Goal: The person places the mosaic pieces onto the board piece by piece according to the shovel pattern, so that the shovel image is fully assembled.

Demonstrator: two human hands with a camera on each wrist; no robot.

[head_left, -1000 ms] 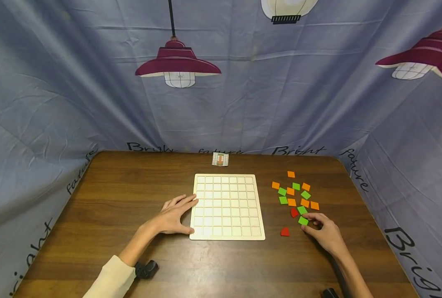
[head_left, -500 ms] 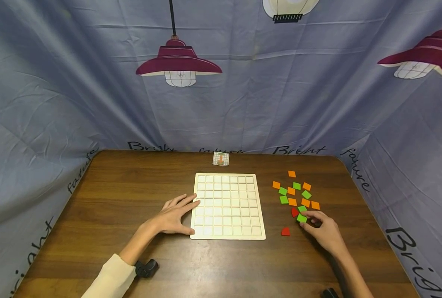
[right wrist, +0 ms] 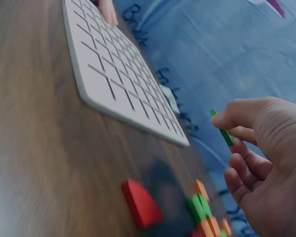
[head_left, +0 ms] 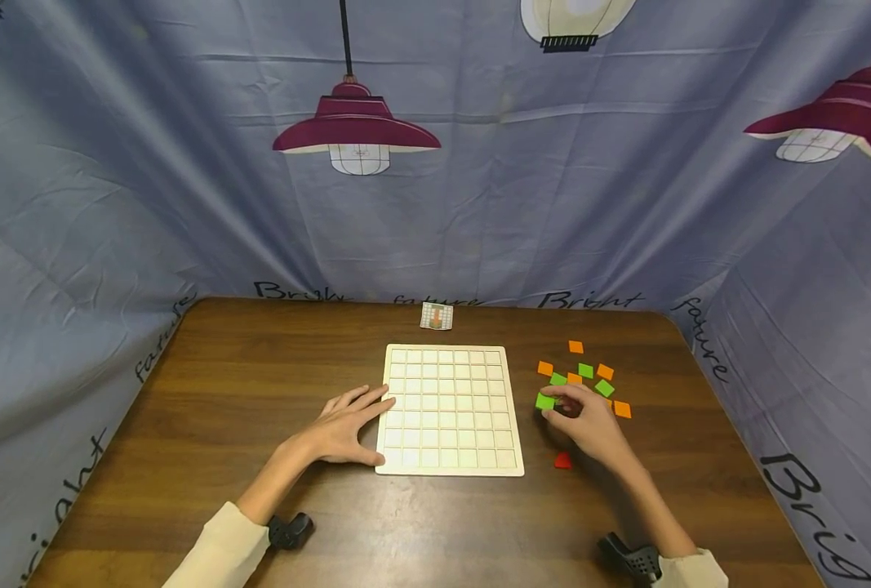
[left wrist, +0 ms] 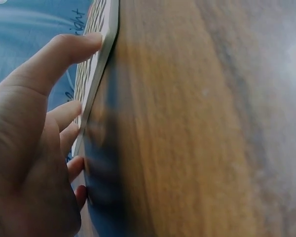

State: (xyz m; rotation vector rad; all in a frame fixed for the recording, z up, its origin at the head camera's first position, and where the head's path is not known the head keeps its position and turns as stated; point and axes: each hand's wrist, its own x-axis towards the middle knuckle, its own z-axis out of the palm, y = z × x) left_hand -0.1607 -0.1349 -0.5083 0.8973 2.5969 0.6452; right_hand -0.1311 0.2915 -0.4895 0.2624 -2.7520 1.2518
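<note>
A pale gridded board [head_left: 450, 411] lies on the brown table. My left hand [head_left: 341, 426] rests along its left edge, fingers spread, thumb at the near corner; in the left wrist view the thumb [left wrist: 69, 49] touches the board's rim. My right hand [head_left: 593, 425] pinches a green square tile [head_left: 544, 402] between thumb and fingers. In the right wrist view that tile [right wrist: 222, 128] is held edge-on, above the table, to the right of the board. Other green tiles [head_left: 605, 389] and orange tiles [head_left: 622, 410] lie scattered around and beyond this hand, which hides some of them.
A red piece [head_left: 563, 461] with one curved side lies between the board and my right forearm. Behind the board, near the table's far edge, sits a small printed card [head_left: 437, 316]. A blue curtain [head_left: 464, 204] hangs around the back and sides of the table [head_left: 273, 359].
My right hand has lifted the green tile from the near end of the pile and carried it left, toward the board. My left hand stays at the board's edge.
</note>
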